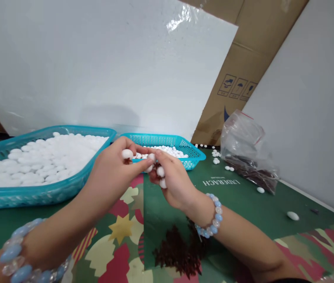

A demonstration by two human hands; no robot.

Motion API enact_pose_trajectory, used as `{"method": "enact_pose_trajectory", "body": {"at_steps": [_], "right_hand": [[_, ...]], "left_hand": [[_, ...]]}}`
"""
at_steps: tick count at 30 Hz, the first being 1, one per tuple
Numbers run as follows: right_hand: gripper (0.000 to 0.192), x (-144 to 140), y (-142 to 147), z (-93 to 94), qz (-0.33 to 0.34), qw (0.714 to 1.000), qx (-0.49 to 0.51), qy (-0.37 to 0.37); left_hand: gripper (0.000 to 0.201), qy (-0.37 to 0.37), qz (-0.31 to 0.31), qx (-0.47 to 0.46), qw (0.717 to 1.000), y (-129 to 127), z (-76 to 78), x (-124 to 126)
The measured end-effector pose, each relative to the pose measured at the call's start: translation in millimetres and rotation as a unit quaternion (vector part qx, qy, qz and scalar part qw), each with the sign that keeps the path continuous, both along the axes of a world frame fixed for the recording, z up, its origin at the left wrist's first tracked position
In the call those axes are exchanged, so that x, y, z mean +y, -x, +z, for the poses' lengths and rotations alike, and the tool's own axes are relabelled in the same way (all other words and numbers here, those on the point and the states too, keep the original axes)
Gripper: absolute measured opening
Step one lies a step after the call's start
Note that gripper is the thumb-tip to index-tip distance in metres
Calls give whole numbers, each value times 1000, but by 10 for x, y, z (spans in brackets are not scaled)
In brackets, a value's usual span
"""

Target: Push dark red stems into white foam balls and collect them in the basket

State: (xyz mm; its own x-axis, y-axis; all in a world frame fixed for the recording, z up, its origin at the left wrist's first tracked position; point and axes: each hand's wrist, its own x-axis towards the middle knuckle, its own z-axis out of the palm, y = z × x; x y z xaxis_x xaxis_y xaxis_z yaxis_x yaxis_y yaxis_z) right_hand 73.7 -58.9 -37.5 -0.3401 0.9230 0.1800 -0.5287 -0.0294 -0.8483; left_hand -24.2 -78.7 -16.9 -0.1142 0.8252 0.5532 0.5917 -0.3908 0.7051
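Observation:
My left hand (115, 161) and my right hand (174, 177) meet in the middle, fingertips pinched close together. A white egg-shaped piece (127, 154) with a reddish-brown bit beneath it is tucked in the fingers of my left hand. Several more white pieces (160, 171), with reddish-brown bits among them, are held in the curled fingers of my right hand. Another white piece (151, 157) sits between the two hands' fingertips. Below my right wrist lies a pile of thin reddish-brown pieces (178, 251).
A large teal basket (66, 182) heaped with white pieces stands left. Behind my hands, a smaller teal basket (195, 153) holds more. A clear bag (249, 157) with dark brown contents and scattered white pieces (215, 153) lie right on the green printed sheet (232, 196).

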Motion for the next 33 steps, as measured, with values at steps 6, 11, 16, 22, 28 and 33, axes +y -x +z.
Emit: {"method": "enact_pose_trajectory", "body": {"at_steps": [6, 11, 16, 22, 28, 33], "right_hand": [[16, -5, 9, -14, -16, 1000, -2, 18], [21, 3, 34, -53, -18, 999, 7, 28], [16, 58, 49, -102, -3, 999, 6, 41], [23, 107, 72, -152, -17, 995, -49, 91], [32, 142, 84, -219, -34, 992, -61, 110], [33, 182, 76, -287, -42, 990, -89, 102]], "left_hand": [[20, 59, 13, -26, 998, -37, 4, -4], [15, 87, 5, -67, 994, -76, -33, -2], [16, 103, -12, -108, 989, -70, -88, 41], [14, 202, -60, -221, 952, -73, -135, 108], [15, 233, -60, -217, 946, -102, -224, 131], [17, 230, -29, -208, 950, -114, -354, 176]]}}
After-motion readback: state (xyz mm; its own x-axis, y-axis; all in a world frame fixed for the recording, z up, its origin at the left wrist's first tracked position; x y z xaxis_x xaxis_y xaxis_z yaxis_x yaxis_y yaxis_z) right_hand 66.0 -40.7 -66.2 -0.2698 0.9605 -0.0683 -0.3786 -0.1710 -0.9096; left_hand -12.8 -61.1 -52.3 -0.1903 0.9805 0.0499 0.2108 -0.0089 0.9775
